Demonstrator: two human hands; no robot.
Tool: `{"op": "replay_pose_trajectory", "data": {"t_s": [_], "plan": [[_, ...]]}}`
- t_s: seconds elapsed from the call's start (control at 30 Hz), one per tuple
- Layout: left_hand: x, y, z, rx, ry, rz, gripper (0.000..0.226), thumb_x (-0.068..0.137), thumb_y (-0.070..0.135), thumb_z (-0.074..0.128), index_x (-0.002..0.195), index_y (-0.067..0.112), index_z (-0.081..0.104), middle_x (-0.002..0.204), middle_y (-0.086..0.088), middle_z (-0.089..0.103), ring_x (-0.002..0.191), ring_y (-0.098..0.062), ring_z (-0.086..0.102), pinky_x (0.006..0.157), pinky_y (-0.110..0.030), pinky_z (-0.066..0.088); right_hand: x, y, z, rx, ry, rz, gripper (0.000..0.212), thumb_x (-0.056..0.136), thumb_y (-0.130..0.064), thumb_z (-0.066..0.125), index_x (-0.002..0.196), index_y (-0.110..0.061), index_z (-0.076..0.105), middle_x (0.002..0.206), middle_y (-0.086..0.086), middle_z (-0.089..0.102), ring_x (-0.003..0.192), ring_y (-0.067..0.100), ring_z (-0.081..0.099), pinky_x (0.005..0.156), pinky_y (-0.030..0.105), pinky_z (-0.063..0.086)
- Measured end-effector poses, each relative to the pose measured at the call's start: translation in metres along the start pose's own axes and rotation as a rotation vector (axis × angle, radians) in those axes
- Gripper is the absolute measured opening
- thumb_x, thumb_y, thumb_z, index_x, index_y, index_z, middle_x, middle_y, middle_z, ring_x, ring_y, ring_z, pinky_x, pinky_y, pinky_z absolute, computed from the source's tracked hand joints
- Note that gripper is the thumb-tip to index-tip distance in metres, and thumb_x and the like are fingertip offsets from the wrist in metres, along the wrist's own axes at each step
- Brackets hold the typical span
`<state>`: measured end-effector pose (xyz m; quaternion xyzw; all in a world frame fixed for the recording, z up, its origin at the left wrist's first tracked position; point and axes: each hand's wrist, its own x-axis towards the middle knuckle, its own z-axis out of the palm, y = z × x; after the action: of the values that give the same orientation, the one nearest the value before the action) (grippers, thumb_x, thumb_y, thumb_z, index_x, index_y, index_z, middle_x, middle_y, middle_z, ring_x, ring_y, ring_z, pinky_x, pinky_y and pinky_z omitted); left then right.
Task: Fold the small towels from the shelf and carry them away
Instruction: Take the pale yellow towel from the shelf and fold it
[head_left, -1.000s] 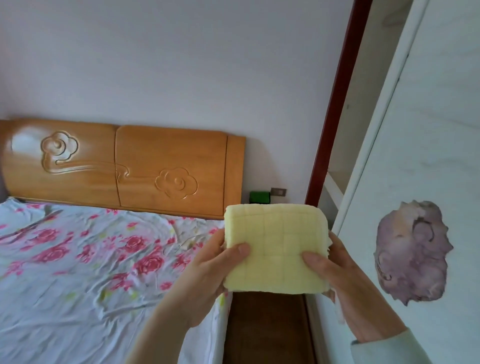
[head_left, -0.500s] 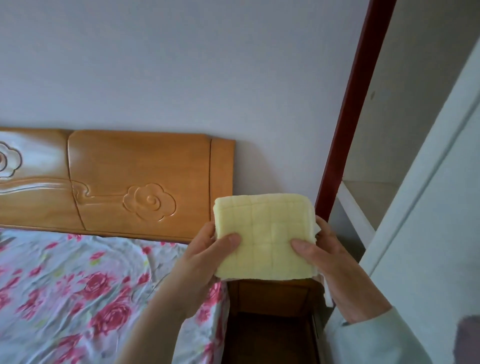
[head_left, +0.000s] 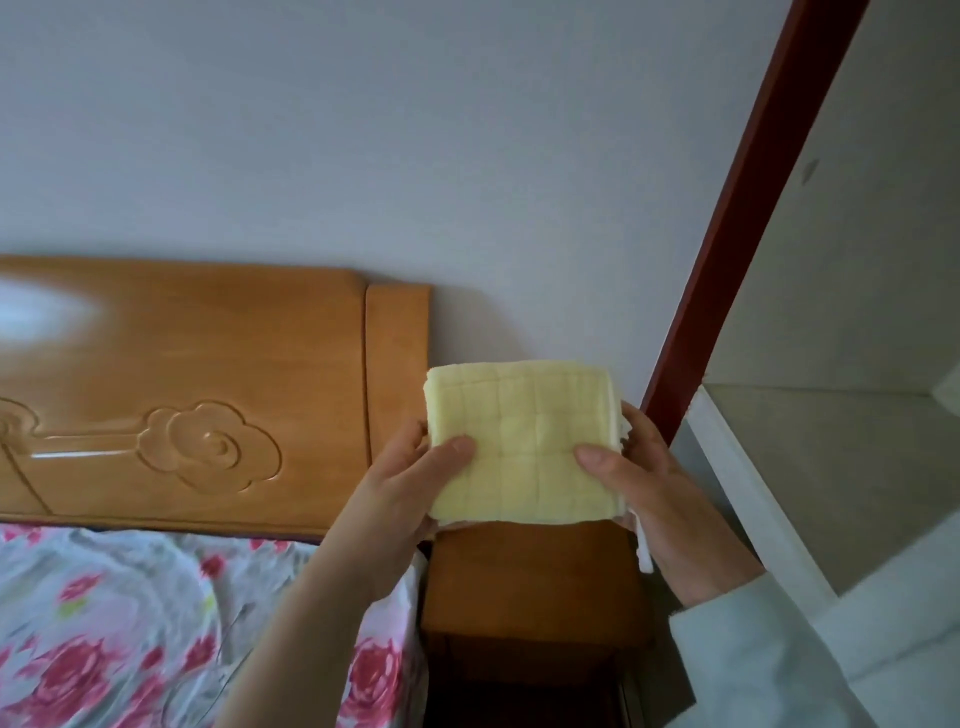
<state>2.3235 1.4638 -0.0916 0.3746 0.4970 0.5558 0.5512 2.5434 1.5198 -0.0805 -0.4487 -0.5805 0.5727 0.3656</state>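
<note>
A folded pale yellow towel (head_left: 524, 441) with a quilted grid pattern is held up in front of me, above a wooden nightstand (head_left: 530, 582). My left hand (head_left: 400, 488) grips its left edge, thumb on the front face and fingers behind. My right hand (head_left: 654, 483) grips the right edge the same way, thumb on top. A bit of white cloth sticks out under the yellow towel by my right palm. The open shelf (head_left: 810, 457) is to the right, just beyond my right hand.
A wooden headboard (head_left: 208, 395) with a carved cloud runs along the wall at left. A bed with a floral sheet (head_left: 130, 634) lies below it. A dark red door frame (head_left: 737, 218) rises beside the white cupboard panel (head_left: 904, 613).
The view has swung right and up, bringing the shelf into sight and pushing the bed to the lower left. Both hands keep the same grip on the towel.
</note>
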Motion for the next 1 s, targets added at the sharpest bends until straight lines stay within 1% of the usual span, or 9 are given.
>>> {"op": "replay_pose_trajectory", "data": {"t_s": [0.13,0.23,0.33,0.5,0.63,0.73,0.83,0.9,1.0], "plan": [[0.077,-0.007,-0.018,0.018,-0.029,-0.042,0.051,0.082,0.037,0.067,0.13,0.025,0.06,0.11,-0.002,0.076,0.098,-0.022,0.075,0.075,-0.031,0.059,0.074,0.016,0.003,0.009,0.039,0.047,0.059,0.074,-0.06,0.069,0.126,-0.059,0.041,0.119,-0.015,0.059,0.11,0.012,0.061,0.08,0.026,0.056],[0.131,-0.014,-0.03,0.039,-0.017,-0.08,0.05,0.08,0.039,0.068,0.127,0.027,0.061,0.11,-0.002,0.076,0.097,-0.022,0.076,0.079,-0.037,0.062,0.126,0.03,0.003,0.017,0.055,0.087,0.064,0.073,-0.058,0.068,0.131,-0.056,0.043,0.121,-0.014,0.06,0.11,0.014,0.062,0.081,0.028,0.056],[0.174,-0.026,-0.04,0.042,-0.012,-0.131,0.053,0.079,0.041,0.07,0.129,0.027,0.06,0.114,-0.003,0.075,0.101,-0.023,0.075,0.085,-0.043,0.062,0.166,0.049,0.0,0.022,0.068,0.127,0.066,0.073,-0.054,0.064,0.136,-0.051,0.043,0.119,-0.016,0.061,0.108,0.011,0.062,0.075,0.024,0.054],[0.243,-0.063,-0.055,0.009,0.065,-0.248,0.043,0.09,0.033,0.069,0.13,0.024,0.058,0.119,-0.006,0.073,0.1,-0.023,0.076,0.087,-0.045,0.063,0.236,0.089,-0.004,0.015,0.076,0.221,0.061,0.073,-0.053,0.067,0.131,-0.055,0.047,0.106,-0.025,0.067,0.105,0.009,0.066,0.078,0.027,0.056],[0.293,-0.099,-0.063,0.028,0.138,-0.307,0.039,0.091,0.035,0.069,0.128,0.025,0.058,0.117,-0.004,0.072,0.096,-0.019,0.077,0.087,-0.045,0.063,0.29,0.13,-0.009,-0.001,0.049,0.281,0.064,0.07,-0.056,0.069,0.13,-0.056,0.047,0.115,-0.019,0.065,0.11,0.013,0.064,0.091,0.04,0.056],[0.328,-0.128,-0.07,0.034,0.199,-0.325,0.038,0.094,0.035,0.068,0.128,0.024,0.057,0.118,-0.004,0.071,0.095,-0.019,0.077,0.088,-0.047,0.063,0.327,0.161,-0.011,-0.015,0.035,0.304,0.065,0.077,-0.052,0.069,0.137,-0.051,0.045,0.12,-0.016,0.064,0.112,0.015,0.064,0.091,0.039,0.055],[0.359,-0.158,-0.074,0.051,0.269,-0.345,0.039,0.096,0.036,0.065,0.132,0.025,0.055,0.114,-0.001,0.069,0.089,-0.014,0.076,0.082,-0.039,0.064,0.36,0.199,-0.012,-0.063,0.021,0.31,0.054,0.089,-0.046,0.067,0.137,-0.053,0.044,0.121,-0.019,0.062,0.111,0.01,0.062,0.094,0.039,0.052],[0.377,-0.182,-0.077,0.06,0.302,-0.352,0.04,0.096,0.036,0.065,0.134,0.027,0.053,0.114,0.0,0.068,0.089,-0.015,0.076,0.079,-0.036,0.064,0.38,0.226,-0.013,-0.086,0.021,0.319,0.055,0.09,-0.048,0.066,0.139,-0.053,0.043,0.121,-0.021,0.062,0.11,0.008,0.062,0.093,0.037,0.052],[0.402,-0.22,-0.082,0.056,0.355,-0.364,0.047,0.095,0.033,0.067,0.138,0.028,0.05,0.116,0.002,0.068,0.094,-0.017,0.075,0.087,-0.041,0.063,0.406,0.268,-0.012,-0.058,0.041,0.335,0.056,0.089,-0.047,0.068,0.14,-0.05,0.045,0.119,-0.023,0.065,0.112,0.007,0.063,0.096,0.038,0.053]]}}
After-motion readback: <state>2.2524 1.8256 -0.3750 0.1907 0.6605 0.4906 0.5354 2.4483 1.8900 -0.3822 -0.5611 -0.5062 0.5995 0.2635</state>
